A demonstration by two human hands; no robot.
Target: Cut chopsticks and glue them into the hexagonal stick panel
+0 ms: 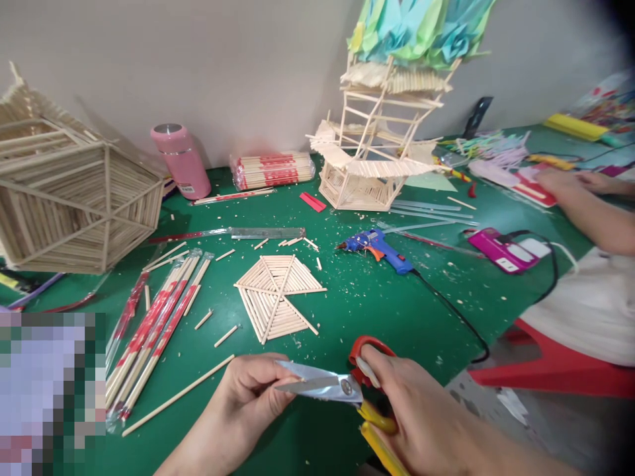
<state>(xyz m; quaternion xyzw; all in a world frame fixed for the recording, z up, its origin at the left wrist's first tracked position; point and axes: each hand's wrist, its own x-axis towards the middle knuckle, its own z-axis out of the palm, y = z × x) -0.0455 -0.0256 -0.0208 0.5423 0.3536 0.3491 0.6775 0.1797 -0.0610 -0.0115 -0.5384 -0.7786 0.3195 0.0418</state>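
Note:
My right hand (pixel 411 396) grips scissors (pixel 342 387) with one red and one yellow handle. Their blades point left and are parted. My left hand (pixel 258 390) is closed in a pinch at the blade tips, on a thin wooden stick whose pale end barely shows between the blades; the rest is hidden by the fingers. A longer wooden stick (pixel 173 398) lies on the table beside this hand. Just beyond both hands, a flat polygonal panel of sticks (pixel 265 297) lies with one wedge open on its right side.
Behind are a blue glue gun (pixel 380 250), a ruler (pixel 268 233), a stick tower (pixel 367 172) and a pink bottle (pixel 181 162). Left are wrapped sticks (pixel 159 330) and a large stick frame (pixel 79 205). Another person's arm (pixel 590 205) reaches in at right, near a magenta device (pixel 506 250).

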